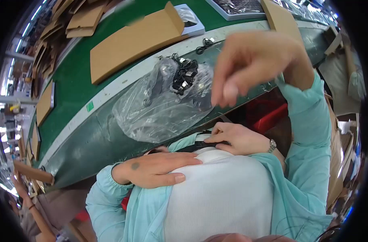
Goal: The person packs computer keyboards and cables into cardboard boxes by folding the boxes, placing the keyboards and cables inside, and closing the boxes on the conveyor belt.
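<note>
My left hand [153,169] lies flat on the white shirt at my belly, fingers extended, holding nothing. Raised over the bench edge at the right, my right hand [252,66] is slightly blurred, its fingers loosely bent downward and nothing visible in them. Left of it, a clear plastic bag [151,117] rests on the bench edge, with a bundle of black cables with metal plugs [185,74] at its opening. A small black cable [205,45] lies farther back. Another person's hand [236,137], with a watch at the wrist, touches a black strap at my waist.
On the green bench [81,68] are a long cardboard piece [131,44], a light-coloured tray [192,26] and another tray [236,16] with plastic-wrapped contents. Cardboard pieces [85,20] pile up at the back left. A co-worker's arm [36,213] shows at lower left.
</note>
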The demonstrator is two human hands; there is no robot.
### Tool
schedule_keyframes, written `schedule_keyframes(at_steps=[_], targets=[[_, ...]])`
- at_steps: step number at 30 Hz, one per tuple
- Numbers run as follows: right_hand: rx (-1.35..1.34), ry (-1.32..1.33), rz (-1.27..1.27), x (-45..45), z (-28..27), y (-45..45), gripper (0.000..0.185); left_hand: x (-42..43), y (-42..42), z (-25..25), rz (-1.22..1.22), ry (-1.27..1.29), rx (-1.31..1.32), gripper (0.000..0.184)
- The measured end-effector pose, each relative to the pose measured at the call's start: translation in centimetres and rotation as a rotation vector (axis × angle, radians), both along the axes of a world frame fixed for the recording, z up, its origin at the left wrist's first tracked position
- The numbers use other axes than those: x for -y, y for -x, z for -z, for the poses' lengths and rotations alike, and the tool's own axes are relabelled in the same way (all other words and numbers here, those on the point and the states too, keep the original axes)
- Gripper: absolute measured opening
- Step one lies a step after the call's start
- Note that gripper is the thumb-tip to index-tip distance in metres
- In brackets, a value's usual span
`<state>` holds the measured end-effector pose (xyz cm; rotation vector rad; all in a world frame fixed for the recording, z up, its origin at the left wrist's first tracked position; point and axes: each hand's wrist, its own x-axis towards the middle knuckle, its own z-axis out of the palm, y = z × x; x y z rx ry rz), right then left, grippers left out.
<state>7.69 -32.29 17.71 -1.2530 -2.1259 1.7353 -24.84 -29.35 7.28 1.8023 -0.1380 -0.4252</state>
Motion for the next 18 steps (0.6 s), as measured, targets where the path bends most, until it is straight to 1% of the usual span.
schedule_keyframes(at_steps=[3,4,6,7,9,10,12,14,16,18], targets=[[0.073,0.072,-0.322,1.2,3.6,3.1,0.031,0.2,0.9,0.3,0.048,-0.038,-0.032,0.056],[0.098,0.046,-0.406,2.0,4.2,4.6,0.028,0.5,1.3,0.6,0.011,-0.036,-0.002,0.056],[0.049,-0.074,-0.264,4.2,8.0,5.8,0.024,0.9,1.7,1.6,-0.040,-0.036,0.063,0.057],[0.022,-0.125,-0.190,5.5,9.2,6.1,0.023,0.9,1.7,1.8,-0.014,-0.021,0.059,0.056],[0.203,-0.291,-0.049,7.9,8.7,7.2,0.022,0.6,1.3,1.8,0.039,-0.005,0.053,0.054],[0.286,-0.368,0.017,8.5,8.6,7.5,0.022,0.6,1.3,1.7,0.065,-0.031,0.064,0.057],[0.238,-0.260,0.063,8.4,9.4,7.4,0.022,0.9,1.4,1.0,0.113,-0.072,0.073,0.064],[0.222,-0.203,0.100,8.6,10.0,7.3,0.022,1.0,1.1,0.7,0.138,-0.056,0.025,0.064],[0.250,-0.204,0.124,8.7,9.8,7.2,0.022,1.0,0.6,0.4,0.173,-0.061,-0.014,0.064],[0.278,-0.324,0.018,8.8,9.7,7.9,0.020,0.8,0.1,0.2,0.228,-0.089,-0.041,0.065]])
